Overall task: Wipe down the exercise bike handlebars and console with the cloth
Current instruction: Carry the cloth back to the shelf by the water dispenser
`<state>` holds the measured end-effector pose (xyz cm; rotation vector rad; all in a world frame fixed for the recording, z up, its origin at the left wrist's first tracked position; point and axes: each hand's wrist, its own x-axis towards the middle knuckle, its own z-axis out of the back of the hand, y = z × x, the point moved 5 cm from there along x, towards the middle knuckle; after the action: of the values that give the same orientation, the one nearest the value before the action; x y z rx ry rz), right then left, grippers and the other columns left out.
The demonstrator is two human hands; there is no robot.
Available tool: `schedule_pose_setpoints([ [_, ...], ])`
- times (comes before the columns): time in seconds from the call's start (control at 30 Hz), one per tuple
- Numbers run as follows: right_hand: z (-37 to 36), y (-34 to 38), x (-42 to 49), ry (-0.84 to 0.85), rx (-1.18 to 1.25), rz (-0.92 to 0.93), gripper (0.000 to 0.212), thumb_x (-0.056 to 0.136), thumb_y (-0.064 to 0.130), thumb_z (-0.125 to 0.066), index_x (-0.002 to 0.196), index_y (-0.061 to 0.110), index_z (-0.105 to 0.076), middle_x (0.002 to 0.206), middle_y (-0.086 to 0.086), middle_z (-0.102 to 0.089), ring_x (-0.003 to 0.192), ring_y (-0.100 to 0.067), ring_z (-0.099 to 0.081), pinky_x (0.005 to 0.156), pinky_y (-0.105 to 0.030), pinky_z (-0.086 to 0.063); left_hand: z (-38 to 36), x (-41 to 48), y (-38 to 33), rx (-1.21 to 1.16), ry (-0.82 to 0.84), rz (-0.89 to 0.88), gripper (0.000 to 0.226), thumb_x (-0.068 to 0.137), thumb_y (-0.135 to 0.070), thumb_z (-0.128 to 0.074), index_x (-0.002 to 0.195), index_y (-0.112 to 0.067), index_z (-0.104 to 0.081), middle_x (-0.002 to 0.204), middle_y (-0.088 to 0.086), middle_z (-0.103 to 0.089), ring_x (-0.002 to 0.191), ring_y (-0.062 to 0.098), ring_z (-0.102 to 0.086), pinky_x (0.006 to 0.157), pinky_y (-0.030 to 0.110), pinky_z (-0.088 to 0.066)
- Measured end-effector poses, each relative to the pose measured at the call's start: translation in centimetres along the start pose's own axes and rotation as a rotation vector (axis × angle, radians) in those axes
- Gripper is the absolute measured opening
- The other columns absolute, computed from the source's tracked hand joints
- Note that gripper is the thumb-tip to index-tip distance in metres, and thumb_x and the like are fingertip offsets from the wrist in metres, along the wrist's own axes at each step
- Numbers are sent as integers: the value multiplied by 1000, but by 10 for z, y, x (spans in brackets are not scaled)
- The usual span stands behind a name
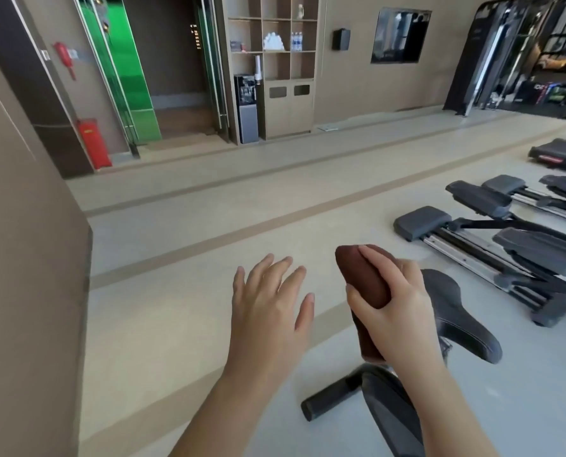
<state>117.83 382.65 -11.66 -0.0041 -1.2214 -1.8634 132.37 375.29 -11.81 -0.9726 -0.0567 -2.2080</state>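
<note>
My right hand (393,305) grips a folded dark brown cloth (362,278), held upright in the air above the exercise bike. The bike's black saddle (456,318) shows just behind and right of that hand. Below it lie the bike's dark frame (390,410) and its floor stabiliser bar (331,395). My left hand (268,305) hovers to the left of the cloth, palm down, fingers spread, holding nothing. The handlebars and console are out of view.
Rowing machines (492,239) line the floor at the right, with treadmills (558,153) behind them. A brown wall panel (28,258) stands close on my left. A shelf unit (275,67), water dispenser (247,107) and red extinguisher box (92,143) stand along the far wall.
</note>
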Motion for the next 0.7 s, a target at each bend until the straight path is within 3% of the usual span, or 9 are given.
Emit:
schedule_pose_setpoints([
  [0.1, -25, -13, 49, 68, -24, 29, 51, 75, 21, -70, 122, 36, -55, 111, 4, -48, 93, -16, -52, 76, -20, -35, -30, 40, 13, 3, -59, 16, 37, 84, -33, -43, 102, -13, -69, 111, 4, -66, 114, 22, -47, 101, 51, -34],
  [0.2, -55, -27, 89, 112, -20, 37, 52, 75, 20, -70, 122, 36, -55, 112, 1, -48, 96, -20, -54, 77, -23, -37, -57, 70, 35, 9, -81, 48, 37, 84, -32, -44, 101, -12, -69, 111, 6, -66, 115, 22, -45, 101, 47, -24],
  [0.37, -119, -44, 144, 165, -18, 35, 52, 74, 19, -71, 121, 34, -56, 105, 4, -48, 93, -22, -57, 74, -26, -41, -109, 111, 86, 43, -24, 98, 38, 84, -34, -43, 101, -13, -69, 112, 5, -66, 113, 26, -52, 97, 54, -36],
  [0.7, -306, -29, 295, 255, -12, 63, 52, 74, 21, -69, 120, 38, -56, 106, 5, -48, 94, -19, -57, 77, -29, -47, -200, 233, 263, 68, 34, 165, 40, 85, -35, -42, 102, -11, -69, 112, 7, -65, 112, 30, -55, 96, 56, -37],
])
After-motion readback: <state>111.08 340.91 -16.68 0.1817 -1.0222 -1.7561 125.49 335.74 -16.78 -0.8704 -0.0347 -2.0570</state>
